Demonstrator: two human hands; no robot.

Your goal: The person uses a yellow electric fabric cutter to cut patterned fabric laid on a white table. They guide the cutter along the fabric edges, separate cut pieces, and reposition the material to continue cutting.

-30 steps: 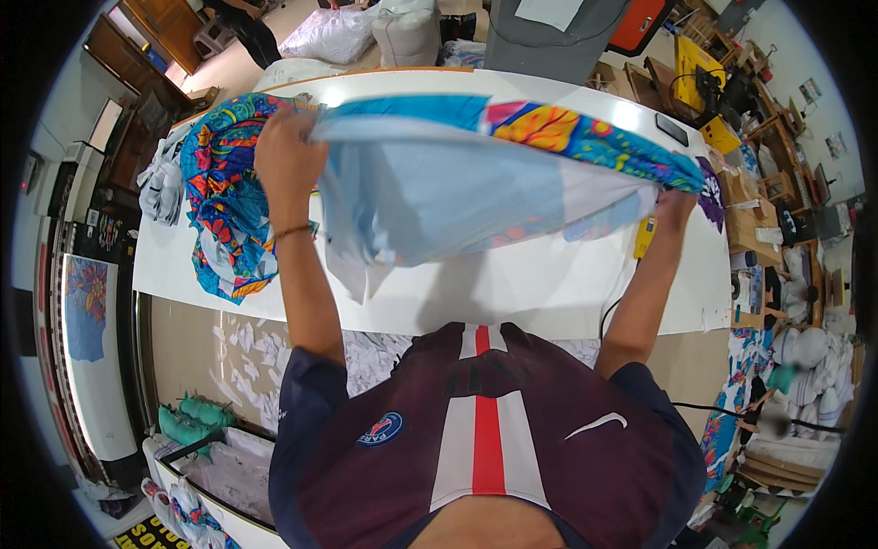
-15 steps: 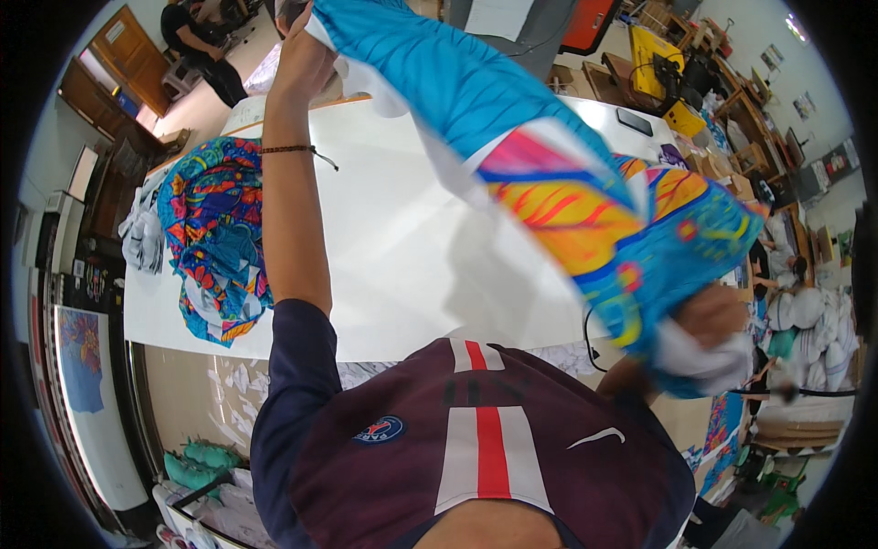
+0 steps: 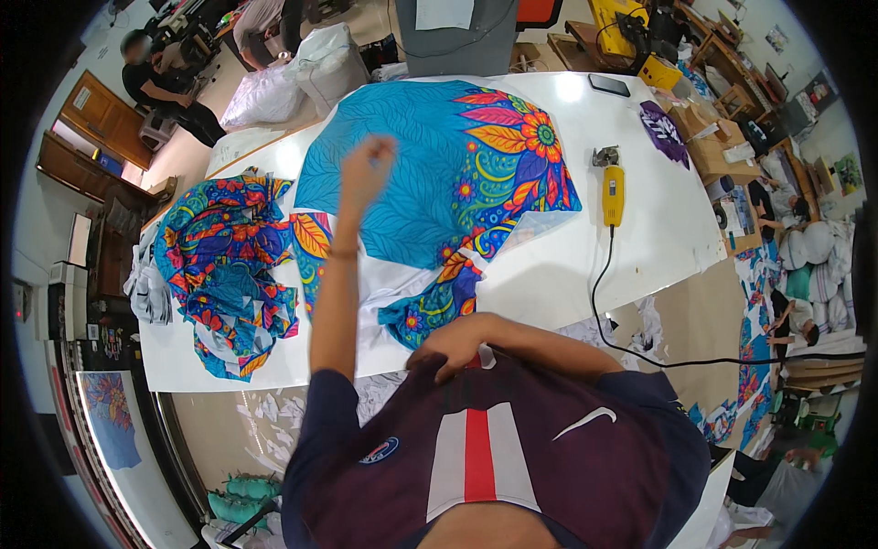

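One left hand point(image 3: 368, 171), fingers curled and slightly blurred, above or on blue floral fabric point(image 3: 434, 174) spread across the middle of a white surface point(image 3: 663, 215); grip and contact impossible to tell. Right hand point(image 3: 455, 344), bent-fingered, against the front of a dark striped shirt point(image 3: 476, 448), near the fabric's closest edge; hold on shirt unclear. Patterned cloth heap point(image 3: 229, 242) to the left; yellow corded tool point(image 3: 613, 195) to the right.

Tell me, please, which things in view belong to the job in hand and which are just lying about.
Likely part of the job:
blue floral fabric panel under the left hand
heaped floral fabric
yellow corded cutter

Apparently just lying about:
black phone
purple cloth
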